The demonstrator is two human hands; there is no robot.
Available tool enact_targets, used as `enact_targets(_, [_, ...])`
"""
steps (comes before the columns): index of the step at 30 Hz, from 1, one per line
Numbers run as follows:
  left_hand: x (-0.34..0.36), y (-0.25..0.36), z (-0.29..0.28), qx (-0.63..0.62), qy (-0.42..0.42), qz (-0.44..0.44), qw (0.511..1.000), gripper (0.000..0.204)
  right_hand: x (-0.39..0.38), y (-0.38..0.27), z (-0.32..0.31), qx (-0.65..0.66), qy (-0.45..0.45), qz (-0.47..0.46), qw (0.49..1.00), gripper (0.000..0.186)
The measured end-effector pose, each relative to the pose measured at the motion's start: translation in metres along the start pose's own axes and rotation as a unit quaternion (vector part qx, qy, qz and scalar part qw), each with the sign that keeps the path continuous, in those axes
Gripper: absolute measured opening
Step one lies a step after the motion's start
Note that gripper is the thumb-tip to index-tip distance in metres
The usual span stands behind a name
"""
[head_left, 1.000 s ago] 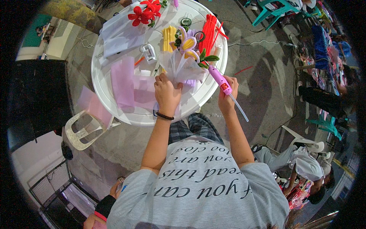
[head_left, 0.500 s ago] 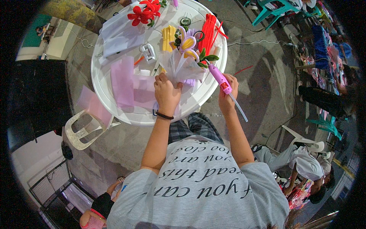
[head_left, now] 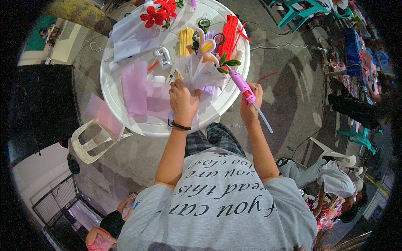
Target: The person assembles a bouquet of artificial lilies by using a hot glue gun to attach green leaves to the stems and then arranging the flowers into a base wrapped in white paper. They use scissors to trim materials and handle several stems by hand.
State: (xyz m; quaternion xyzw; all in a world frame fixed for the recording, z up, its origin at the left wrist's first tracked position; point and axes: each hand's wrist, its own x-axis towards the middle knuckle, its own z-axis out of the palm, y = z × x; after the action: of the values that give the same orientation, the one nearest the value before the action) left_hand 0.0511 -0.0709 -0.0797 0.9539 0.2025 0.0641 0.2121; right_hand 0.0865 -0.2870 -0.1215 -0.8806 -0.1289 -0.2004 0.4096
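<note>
My left hand [head_left: 183, 98] is closed around the gathered base of a small bouquet wrapped in sheer white paper [head_left: 194, 72], above the near part of the table. Out of the wrap stands a purple-and-yellow fuzzy-wire flower [head_left: 206, 47] with green leaves [head_left: 228, 62]. In my right hand [head_left: 252, 101] is a pink glue gun [head_left: 240, 85], a clear glue stick [head_left: 264, 119] trailing from its rear. Its nozzle points up at the bouquet's right side, near the leaves; whether it touches cannot be made out.
On the white round table [head_left: 109, 100] lie red pipe cleaners [head_left: 228, 35], yellow pipe cleaners [head_left: 184, 39], a white tape dispenser [head_left: 163, 57], red flowers [head_left: 157, 16], white sheets [head_left: 132, 42] and pink wrapping film [head_left: 135, 90]. A white plastic chair [head_left: 90, 144] stands at the left. Other people sit nearby.
Almost nothing differs. My hands, the bouquet and the glue gun keep nearly the same places; the person at lower left has shifted slightly.
</note>
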Motion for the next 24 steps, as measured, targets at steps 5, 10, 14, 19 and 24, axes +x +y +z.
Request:
enact_targets(5, [0.0004, -0.0010, 0.0009, 0.003, -0.001, 0.000, 1.000, 0.071, 0.0009, 0.0008, 0.0006, -0.003, 0.004, -0.007, 1.000, 0.024])
enact_targets(10, [0.0006, -0.0035, 0.0025, 0.008, 0.005, 0.008, 1.000, 0.071, 0.0010, 0.0002, 0.0013, -0.013, 0.009, -0.005, 1.000, 0.023])
enact_targets(14, [0.0014, -0.0023, 0.0010, 0.005, 0.001, 0.005, 1.000, 0.070, 0.0016, -0.0014, 0.0006, -0.020, 0.006, 0.001, 1.000, 0.023])
enact_targets(19, [0.0022, -0.0032, 0.0022, -0.003, 0.003, 0.006, 1.000, 0.067, 0.0005, -0.0014, 0.0002, -0.027, 0.002, 0.010, 1.000, 0.025])
enact_targets(24, [0.0026, -0.0025, 0.0023, -0.009, 0.001, 0.000, 1.000, 0.067, 0.0002, -0.0031, -0.0016, -0.029, 0.001, 0.014, 0.999, 0.028])
